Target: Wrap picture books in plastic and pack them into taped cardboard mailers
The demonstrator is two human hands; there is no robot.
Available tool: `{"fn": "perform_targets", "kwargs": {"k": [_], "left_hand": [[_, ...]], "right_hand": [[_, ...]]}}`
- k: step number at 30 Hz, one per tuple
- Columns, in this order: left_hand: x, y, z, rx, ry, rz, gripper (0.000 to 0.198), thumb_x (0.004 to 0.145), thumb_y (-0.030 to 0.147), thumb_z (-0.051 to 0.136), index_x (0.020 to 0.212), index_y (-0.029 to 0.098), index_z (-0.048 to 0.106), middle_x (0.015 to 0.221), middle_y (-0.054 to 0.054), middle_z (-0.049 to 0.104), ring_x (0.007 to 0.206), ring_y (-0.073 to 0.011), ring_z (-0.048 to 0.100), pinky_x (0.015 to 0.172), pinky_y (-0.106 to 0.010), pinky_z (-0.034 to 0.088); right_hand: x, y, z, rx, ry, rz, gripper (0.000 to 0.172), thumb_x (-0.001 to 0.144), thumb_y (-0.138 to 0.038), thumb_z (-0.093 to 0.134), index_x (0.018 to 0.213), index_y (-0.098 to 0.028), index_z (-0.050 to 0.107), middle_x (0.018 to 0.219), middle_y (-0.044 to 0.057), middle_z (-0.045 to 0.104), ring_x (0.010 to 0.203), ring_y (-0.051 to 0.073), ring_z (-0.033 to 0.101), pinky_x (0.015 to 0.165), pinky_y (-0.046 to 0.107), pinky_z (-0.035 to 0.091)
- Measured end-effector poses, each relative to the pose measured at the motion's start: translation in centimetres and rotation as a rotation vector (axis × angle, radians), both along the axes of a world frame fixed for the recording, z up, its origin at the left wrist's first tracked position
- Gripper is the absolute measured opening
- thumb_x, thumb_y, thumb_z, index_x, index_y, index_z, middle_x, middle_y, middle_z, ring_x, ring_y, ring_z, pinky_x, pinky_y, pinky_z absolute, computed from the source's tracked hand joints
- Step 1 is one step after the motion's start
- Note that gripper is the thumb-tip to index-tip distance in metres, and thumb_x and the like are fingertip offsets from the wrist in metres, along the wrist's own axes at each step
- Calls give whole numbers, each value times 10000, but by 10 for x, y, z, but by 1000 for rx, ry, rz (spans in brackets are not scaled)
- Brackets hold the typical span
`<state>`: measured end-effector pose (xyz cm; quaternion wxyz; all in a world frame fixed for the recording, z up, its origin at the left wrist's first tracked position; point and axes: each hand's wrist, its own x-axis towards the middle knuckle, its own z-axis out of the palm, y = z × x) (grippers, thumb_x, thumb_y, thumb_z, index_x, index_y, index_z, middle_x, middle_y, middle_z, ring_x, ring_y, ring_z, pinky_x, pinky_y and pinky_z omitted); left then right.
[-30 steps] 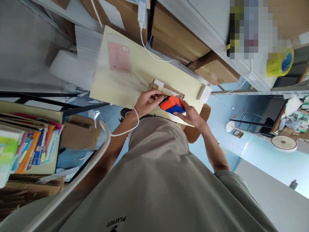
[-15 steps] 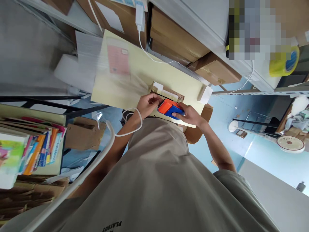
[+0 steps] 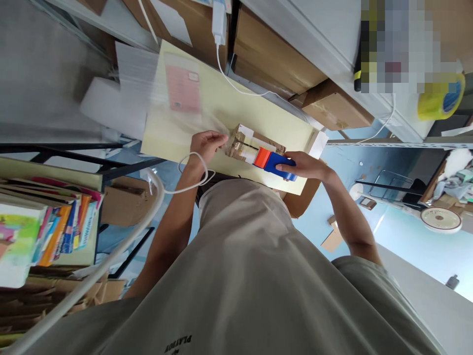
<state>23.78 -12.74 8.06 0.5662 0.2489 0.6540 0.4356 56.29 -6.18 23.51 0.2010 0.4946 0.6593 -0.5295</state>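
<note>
A small brown cardboard parcel (image 3: 247, 144) with a white label lies on the pale yellow tabletop (image 3: 221, 111), just in front of my torso. My left hand (image 3: 207, 144) is closed on the parcel's left end, with a white cord looped round the wrist. My right hand (image 3: 306, 166) grips the blue handle of an orange-and-blue tape dispenser (image 3: 274, 161). The dispenser's orange head rests against the parcel's right part.
A clear bag with a pink slip (image 3: 183, 88) lies on the table's far left. Brown cartons (image 3: 273, 54) line the back, and a white charger cable (image 3: 236, 84) trails across. A yellow tape roll (image 3: 439, 98) sits on the right shelf. Books (image 3: 48, 222) are stacked at left.
My right hand has drawn the tape dispenser to the right along the parcel. My left hand has shifted left from the dispenser to the parcel's end, which now shows more fully.
</note>
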Motion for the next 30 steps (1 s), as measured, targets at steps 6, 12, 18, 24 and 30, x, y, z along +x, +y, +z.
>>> {"fn": "perform_targets", "kwargs": {"k": [6, 12, 18, 24, 30], "left_hand": [[3, 18, -17, -31, 53, 27, 146, 829, 282, 879, 830, 181, 774, 814, -42, 773, 750, -169, 695, 709, -287, 567], [5, 23, -50, -109, 112, 7, 101, 826, 257, 828, 802, 184, 763, 768, -37, 763, 773, -194, 721, 740, -297, 596], [21, 6, -77, -50, 252, -132, 210, 957, 380, 785, 1085, 218, 818, 880, -63, 816, 940, -259, 807, 883, -361, 657], [39, 10, -61, 318, 494, -151, 495, 1152, 557, 601, 1504, 237, 737, 1451, -166, 794, 1404, -301, 736, 1264, -471, 563], [59, 27, -45, 448, 470, -350, 405, 1171, 543, 586, 1373, 267, 804, 1539, -150, 762, 1555, -331, 635, 1396, -548, 435]], "right_hand": [[-14, 21, -23, -1, -71, 15, 639, 1049, -812, 730, 1084, -175, 763, 905, 74, 811, 805, 208, 737, 709, 314, 512], [-33, 24, -39, -43, -74, 8, 631, 1066, -782, 730, 1136, -157, 767, 914, 86, 823, 794, 198, 728, 718, 303, 489], [-36, 21, -49, 1, -116, 37, 502, 1099, -664, 728, 1124, -163, 762, 967, 102, 828, 801, 213, 716, 711, 318, 472], [-35, 20, -56, 14, -90, 52, 433, 1111, -569, 723, 1216, -151, 773, 960, 93, 836, 788, 208, 714, 736, 316, 469], [-30, 20, -57, 18, -59, 54, 546, 1052, -670, 766, 1247, -162, 807, 1041, 118, 875, 836, 233, 750, 756, 327, 502]]}}
